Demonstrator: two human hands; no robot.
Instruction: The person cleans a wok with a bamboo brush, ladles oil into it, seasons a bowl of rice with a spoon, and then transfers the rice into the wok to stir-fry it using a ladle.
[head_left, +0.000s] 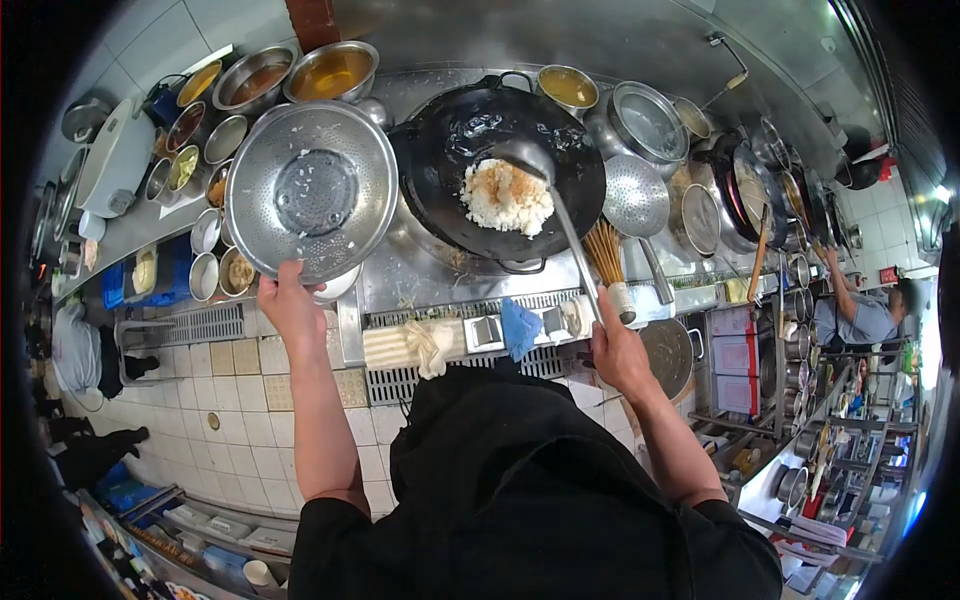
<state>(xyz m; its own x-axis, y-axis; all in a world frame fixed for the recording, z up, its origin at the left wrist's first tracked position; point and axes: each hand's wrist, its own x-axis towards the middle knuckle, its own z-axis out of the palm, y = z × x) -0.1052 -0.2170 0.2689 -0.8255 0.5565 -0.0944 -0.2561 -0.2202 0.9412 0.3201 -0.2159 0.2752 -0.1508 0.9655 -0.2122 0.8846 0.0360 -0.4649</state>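
My left hand [292, 300] grips the near rim of a perforated metal colander [312, 190], tilted, with a few rice grains stuck inside. My right hand [618, 350] is closed round the handle of a long metal ladle [575, 240]. The ladle's bowl rests over white rice [508, 212] with a brownish patch on top, inside a black wok [440, 190]. The wok stands on the stove in front of me, right of the colander.
Right of the wok are a perforated skimmer [636, 196] and a bamboo brush [606, 252]. Metal bowls of liquid [332, 72] stand at the back left. Cloths [428, 345] lie along the near edge. Another person [858, 315] is at the far right.
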